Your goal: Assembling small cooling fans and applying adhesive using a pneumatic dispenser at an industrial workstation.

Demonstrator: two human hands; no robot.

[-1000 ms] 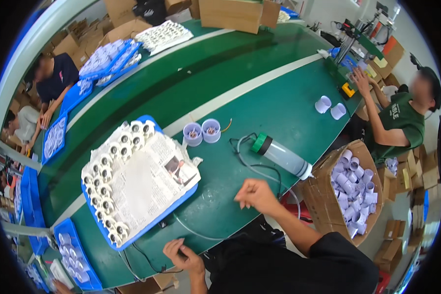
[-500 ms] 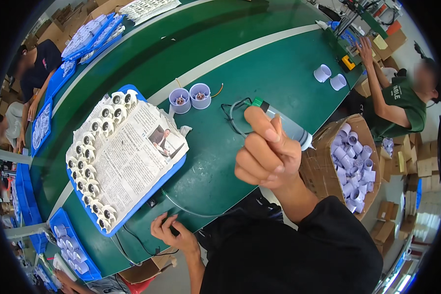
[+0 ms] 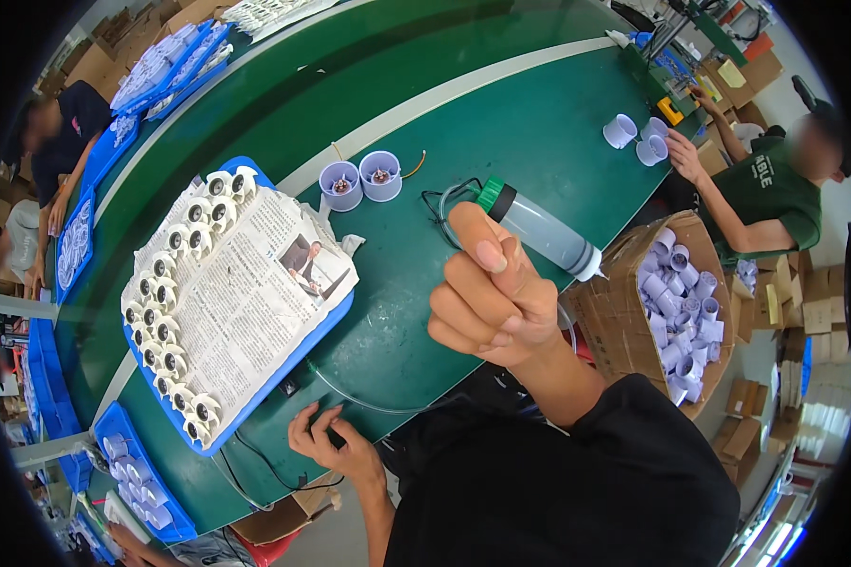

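My right hand (image 3: 497, 295) is raised above the green table, its fingers curled in and the thumb pressed to the index finger. Whatever it may pinch is hidden or too small to name. Behind it lies a clear dispensing syringe (image 3: 547, 231) with a green cap and a thin hose. Near the table edge, my left hand (image 3: 336, 446) rests with fingers loosely bent and apart, holding nothing. Beyond it, a blue tray (image 3: 290, 361) carries newspaper (image 3: 255, 274) and several white fan impellers (image 3: 164, 331). Two lilac cups (image 3: 381, 178) with copper-coloured parts inside stand past the tray.
A cardboard box (image 3: 615, 312) full of lilac cups (image 3: 676, 312) stands at the right. Beside a machine (image 3: 667, 85), a co-worker (image 3: 775, 184) reaches toward several lilac cups (image 3: 620, 131). A second blue tray (image 3: 170, 491) with cups is at lower left.
My right hand has shifted slightly left and down, showing more of the syringe. The co-worker's hand has come down to the cups at far right, where another cup now stands. My left hand stays put.
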